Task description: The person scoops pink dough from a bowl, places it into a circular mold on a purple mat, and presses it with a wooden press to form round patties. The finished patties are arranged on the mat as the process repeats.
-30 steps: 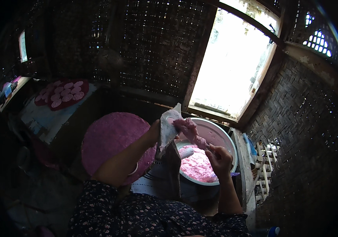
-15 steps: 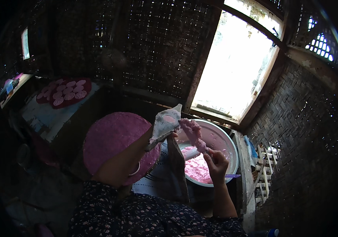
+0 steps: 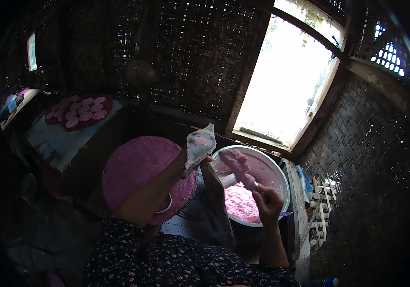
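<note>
My left hand (image 3: 209, 158) holds up a flat, whitish-grey stencil-like piece (image 3: 199, 155) with a small pink disc (image 3: 201, 140) on it; most of the fingers are hidden behind it. In my right hand (image 3: 269, 204), closed, is a spreading tool largely hidden under a thick lump of pink paste (image 3: 237, 165). The lump is just right of the stencil-like piece and apart from it. Below lies a large pale basin (image 3: 286, 179) with more pink paste (image 3: 241, 203) inside. A large round pink surface (image 3: 138, 160) lies beneath my left forearm.
A dark wooden slat (image 3: 217, 203) slants between the round surface and the basin. A pale cylinder (image 3: 227, 180) and a purple handle (image 3: 286, 214) are at the basin. At far left, pink discs lie on a red tray (image 3: 102, 112). Woven walls and a bright window (image 3: 286, 81) surround the spot.
My right hand has moved slightly right and down with the loaded tool, drawing the pink lump away from the stencil-like piece. My left hand has shifted only a little.
</note>
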A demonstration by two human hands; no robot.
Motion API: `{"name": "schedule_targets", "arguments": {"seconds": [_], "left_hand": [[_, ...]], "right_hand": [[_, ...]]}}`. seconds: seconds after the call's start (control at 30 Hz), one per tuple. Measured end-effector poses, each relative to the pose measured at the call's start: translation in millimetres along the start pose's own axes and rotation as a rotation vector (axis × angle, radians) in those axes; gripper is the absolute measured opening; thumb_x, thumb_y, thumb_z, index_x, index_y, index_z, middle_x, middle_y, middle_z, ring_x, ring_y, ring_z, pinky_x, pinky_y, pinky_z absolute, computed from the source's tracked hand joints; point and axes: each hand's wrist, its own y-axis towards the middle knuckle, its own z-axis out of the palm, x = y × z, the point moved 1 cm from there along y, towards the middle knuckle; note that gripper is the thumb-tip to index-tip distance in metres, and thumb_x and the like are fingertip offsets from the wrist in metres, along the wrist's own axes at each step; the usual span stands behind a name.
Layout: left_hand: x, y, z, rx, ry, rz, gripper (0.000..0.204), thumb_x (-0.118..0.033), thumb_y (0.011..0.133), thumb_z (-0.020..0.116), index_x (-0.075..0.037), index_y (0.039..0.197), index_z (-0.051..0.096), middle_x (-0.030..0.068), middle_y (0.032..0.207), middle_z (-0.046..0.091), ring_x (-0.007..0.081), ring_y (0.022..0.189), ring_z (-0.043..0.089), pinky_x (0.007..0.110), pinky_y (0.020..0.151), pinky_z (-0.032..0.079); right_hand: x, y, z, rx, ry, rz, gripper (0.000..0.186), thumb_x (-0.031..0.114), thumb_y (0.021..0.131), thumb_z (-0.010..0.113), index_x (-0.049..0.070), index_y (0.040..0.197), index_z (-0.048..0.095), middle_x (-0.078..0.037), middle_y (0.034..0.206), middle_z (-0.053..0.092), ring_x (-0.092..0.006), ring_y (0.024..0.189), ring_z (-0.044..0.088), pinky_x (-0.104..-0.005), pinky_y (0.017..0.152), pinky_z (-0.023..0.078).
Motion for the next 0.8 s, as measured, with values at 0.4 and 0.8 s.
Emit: {"name": "schedule_targets", "arguments": {"seconds": [0.4, 0.8], "left_hand": [[-90.8, -51.9, -29.5, 0.084, -0.279, 0.294, 0.016, 0.0, 0.072, 0.066, -0.005, 0.086, 0.059, 0.0039, 0.09, 0.051, 0.0189, 0.087, 0.061, 0.04, 0.1, 0.041], [-289.3, -185.6, -133.2, -0.402, 0.015, 0.513, 0.044, -0.03, 0.085, 0.063, -0.01, 0.121, 0.046, 0.0145, 0.118, 0.054, 0.0211, 0.091, 0.063, 0.029, 0.059, 0.052]], "right_hand": [[23.5, -6.7, 35.9, 0.478, 0.398, 0.115, 0.074, 0.059, 0.083, 0.054, 0.004, 0.132, 0.046, -0.015, 0.124, 0.054, -0.0266, 0.111, 0.052, -0.0416, 0.089, 0.042], [106.4, -43.8, 119.9, 1.299, 2.19, 0.754, 0.104, 0.08, 0.073, 0.037, -0.002, 0.137, 0.03, -0.025, 0.111, 0.053, -0.028, 0.084, 0.054, -0.0378, 0.068, 0.045]]}}
